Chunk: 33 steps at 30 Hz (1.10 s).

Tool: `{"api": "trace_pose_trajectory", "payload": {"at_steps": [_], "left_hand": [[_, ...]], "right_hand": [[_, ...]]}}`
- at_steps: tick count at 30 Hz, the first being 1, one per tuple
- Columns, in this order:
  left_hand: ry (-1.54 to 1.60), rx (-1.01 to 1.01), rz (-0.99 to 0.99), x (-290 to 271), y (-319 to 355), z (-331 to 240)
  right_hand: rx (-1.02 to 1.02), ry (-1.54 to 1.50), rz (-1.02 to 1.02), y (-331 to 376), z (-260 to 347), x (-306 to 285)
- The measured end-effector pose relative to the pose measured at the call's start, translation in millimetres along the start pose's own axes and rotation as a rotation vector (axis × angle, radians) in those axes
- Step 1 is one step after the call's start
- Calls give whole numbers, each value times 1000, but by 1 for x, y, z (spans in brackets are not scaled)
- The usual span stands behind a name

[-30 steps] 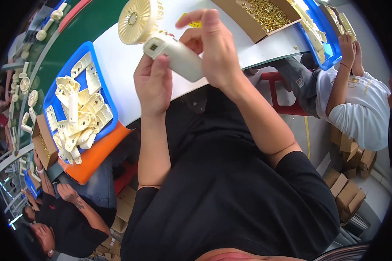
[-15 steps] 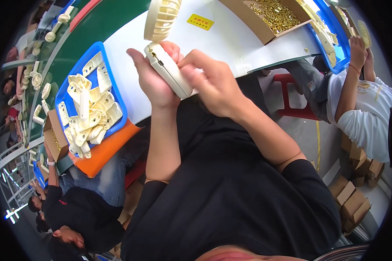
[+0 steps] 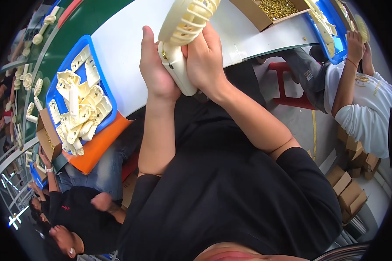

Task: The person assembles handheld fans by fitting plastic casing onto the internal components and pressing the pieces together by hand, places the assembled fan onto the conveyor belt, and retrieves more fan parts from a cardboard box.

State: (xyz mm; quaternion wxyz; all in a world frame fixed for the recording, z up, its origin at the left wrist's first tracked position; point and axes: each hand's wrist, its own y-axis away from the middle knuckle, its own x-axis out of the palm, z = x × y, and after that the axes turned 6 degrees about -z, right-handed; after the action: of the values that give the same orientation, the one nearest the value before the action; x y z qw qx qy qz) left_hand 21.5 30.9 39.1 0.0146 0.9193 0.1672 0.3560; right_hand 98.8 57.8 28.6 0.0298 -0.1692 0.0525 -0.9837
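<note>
A cream handheld fan [image 3: 182, 74] stands tilted between my two hands above the table's near edge. Its round slatted head [image 3: 191, 24] points up and to the right. Along the handle's left side run a seam and a small dark slot, with a bit of brass-coloured metal near the neck. My left hand [image 3: 156, 71] cups the handle from the left, thumb sticking up. From the right, my right hand [image 3: 207, 63] presses against the handle, its fingers reaching up behind the fan head. Some fingertips of both hands are hidden behind the fan.
A blue tray [image 3: 113, 98] of cream shell parts lies at left, over an orange sheet [image 3: 101, 154]. A cardboard box [image 3: 253, 15] of small brass-coloured pieces sits at far right, beside another blue tray [image 3: 340, 50]. Co-workers sit on both sides; a red stool [image 3: 279, 85] stands right.
My right hand has moved up and closed around the fan's right side. The fan head has swung right. The view has shifted, and the left co-worker's hand has come up.
</note>
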Motion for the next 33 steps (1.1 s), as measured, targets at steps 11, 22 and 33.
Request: {"api": "trace_pose_trajectory", "payload": {"at_steps": [11, 22, 33], "left_hand": [[-214, 18, -236, -3, 0, 11], [-92, 186, -283, -19, -4, 33], [-156, 42, -311, -3, -6, 28]], "right_hand": [[67, -107, -26, -5, -27, -16], [195, -151, 25, -6, -9, -1], [206, -171, 108, -9, -5, -11]]}}
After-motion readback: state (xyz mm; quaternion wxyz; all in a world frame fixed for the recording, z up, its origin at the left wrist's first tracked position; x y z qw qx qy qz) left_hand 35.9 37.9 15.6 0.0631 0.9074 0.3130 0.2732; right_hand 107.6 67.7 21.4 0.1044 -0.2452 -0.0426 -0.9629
